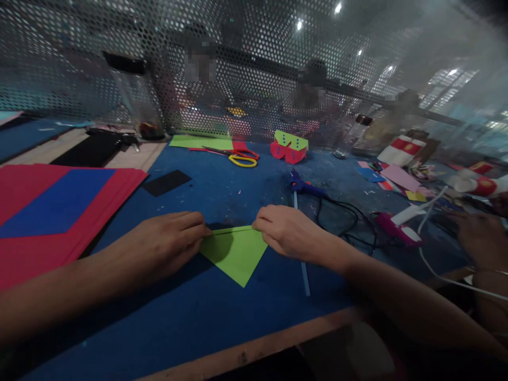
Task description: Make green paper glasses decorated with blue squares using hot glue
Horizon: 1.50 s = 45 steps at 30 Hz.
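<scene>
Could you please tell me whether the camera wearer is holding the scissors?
No, the left hand and right hand hold the folded green paper, while the scissors lie beyond them, untouched.

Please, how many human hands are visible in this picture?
3. The left hand and the right hand hold the green paper at its far edge; another person's hand is near the right edge. More may be hidden behind the mesh.
</scene>
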Each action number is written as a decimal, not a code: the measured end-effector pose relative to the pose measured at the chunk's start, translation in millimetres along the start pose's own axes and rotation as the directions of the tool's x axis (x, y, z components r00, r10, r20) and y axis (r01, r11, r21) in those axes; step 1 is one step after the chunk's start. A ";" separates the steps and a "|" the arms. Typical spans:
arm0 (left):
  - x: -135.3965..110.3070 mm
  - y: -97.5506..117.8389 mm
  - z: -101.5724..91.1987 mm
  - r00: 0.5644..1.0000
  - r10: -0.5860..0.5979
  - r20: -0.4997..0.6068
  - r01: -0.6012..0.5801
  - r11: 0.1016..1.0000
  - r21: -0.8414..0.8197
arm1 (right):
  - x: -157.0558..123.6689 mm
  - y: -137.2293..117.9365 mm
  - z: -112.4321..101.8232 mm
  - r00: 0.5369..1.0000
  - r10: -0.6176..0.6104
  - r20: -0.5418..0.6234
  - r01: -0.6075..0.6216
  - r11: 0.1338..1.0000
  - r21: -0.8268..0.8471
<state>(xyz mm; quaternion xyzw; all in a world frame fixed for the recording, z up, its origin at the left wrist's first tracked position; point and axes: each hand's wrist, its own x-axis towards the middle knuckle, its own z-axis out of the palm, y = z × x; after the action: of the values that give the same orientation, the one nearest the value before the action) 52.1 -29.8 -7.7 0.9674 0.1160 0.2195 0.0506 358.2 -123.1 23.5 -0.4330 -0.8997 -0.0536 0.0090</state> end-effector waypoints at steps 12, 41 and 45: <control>-0.4 -8.4 5.9 0.998 0.050 0.045 -0.053 0.996 0.068 | 6.9 3.3 4.4 1.000 -0.004 -0.014 0.003 1.000 -0.016; 15.1 -10.6 13.6 0.986 0.053 0.155 -0.074 0.988 0.134 | 15.4 4.7 8.0 0.996 -0.094 -0.002 0.092 0.986 -0.136; 15.6 -8.6 12.0 0.985 0.059 0.160 -0.079 0.989 0.124 | 15.4 4.2 6.2 0.996 -0.089 0.000 0.088 0.987 -0.133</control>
<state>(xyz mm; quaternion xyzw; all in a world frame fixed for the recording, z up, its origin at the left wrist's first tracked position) 69.3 -18.1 -13.3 0.9863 0.0922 0.1367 -0.0112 352.0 -107.9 18.7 -0.3921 -0.9125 -0.1152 -0.0196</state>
